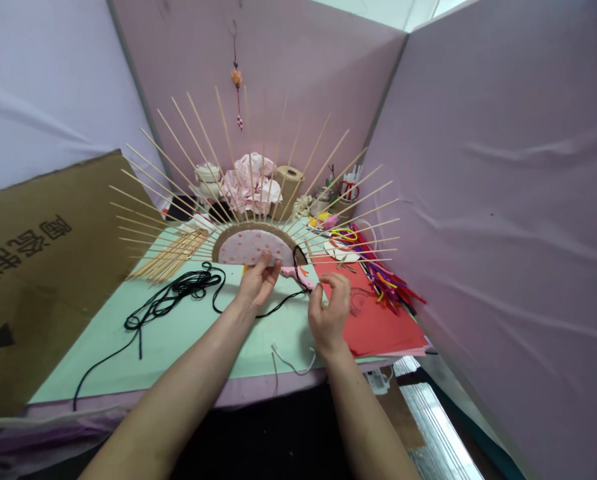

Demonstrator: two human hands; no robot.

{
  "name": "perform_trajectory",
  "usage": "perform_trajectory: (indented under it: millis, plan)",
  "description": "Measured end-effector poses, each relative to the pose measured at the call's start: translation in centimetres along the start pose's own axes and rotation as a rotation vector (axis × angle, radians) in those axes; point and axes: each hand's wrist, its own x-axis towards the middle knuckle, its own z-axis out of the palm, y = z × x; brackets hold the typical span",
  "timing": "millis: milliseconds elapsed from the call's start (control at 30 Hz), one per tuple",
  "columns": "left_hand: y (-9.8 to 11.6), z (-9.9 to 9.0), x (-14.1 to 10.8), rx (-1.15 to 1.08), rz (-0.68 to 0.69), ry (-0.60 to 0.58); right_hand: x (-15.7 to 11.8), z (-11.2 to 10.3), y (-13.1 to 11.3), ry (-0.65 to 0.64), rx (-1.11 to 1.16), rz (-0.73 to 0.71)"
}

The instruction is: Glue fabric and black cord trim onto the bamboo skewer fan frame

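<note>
A half-round cardboard piece (234, 248) with patterned pink-and-white fabric on its face stands in front of me. Thin wooden sticks (206, 139) fan out from its curved rim. My left hand (260, 283) grips its lower straight edge, thumb on the fabric and fingers partly hidden. At the piece's right end, black cord (299, 259) loops round the rim. My right hand (330, 313) is closed, thumb and forefinger pinched on the cord. More of this cord runs left under my left wrist to a loose tangle (178, 292).
Loose wooden sticks (176, 257) lie at the left. Red paper (378, 327) and colourful pipe cleaners (386, 283) are at the right. Crumpled pink fabric (251, 180) and a brown roll (287, 177) stand behind. A large cardboard sheet (43, 267) leans at the left.
</note>
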Motion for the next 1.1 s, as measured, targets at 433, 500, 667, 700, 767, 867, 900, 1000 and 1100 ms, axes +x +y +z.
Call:
perform_trajectory:
  millis: [433,500,667,700,767,867,900,1000,1100]
  plan:
    - [1.9,-0.2,0.8,-0.052,0.095,-0.013,3.9,5.0,5.2,-0.686,-0.297,0.314]
    - [2.1,-0.2,0.9,-0.066,0.097,-0.018,4.0,6.2,5.2,-0.74,-0.31,0.35]
    - [2.3,-0.2,1.0,-0.077,0.083,0.002,4.2,6.7,5.5,-0.802,-0.326,0.461]
    - [2.4,-0.2,1.0,-0.077,0.08,0.007,4.3,6.2,5.5,-0.79,-0.319,0.474]
    - [2.4,-0.1,1.1,-0.082,0.079,0.011,4.4,4.8,5.6,-0.749,-0.298,0.493]
    - [2.4,-0.1,1.1,-0.073,0.081,0.012,4.0,1.9,5.5,-0.67,-0.247,0.521]
    - [2.3,-0.1,1.1,-0.065,0.084,0.008,3.5,0.9,5.3,-0.644,-0.228,0.532]
    - [2.2,0.0,1.0,-0.044,0.093,-0.001,1.5,-1.3,4.5,-0.559,-0.136,0.579]
    - [2.0,0.0,1.0,-0.034,0.102,0.019,-0.7,-2.3,3.2,-0.42,0.192,0.706]
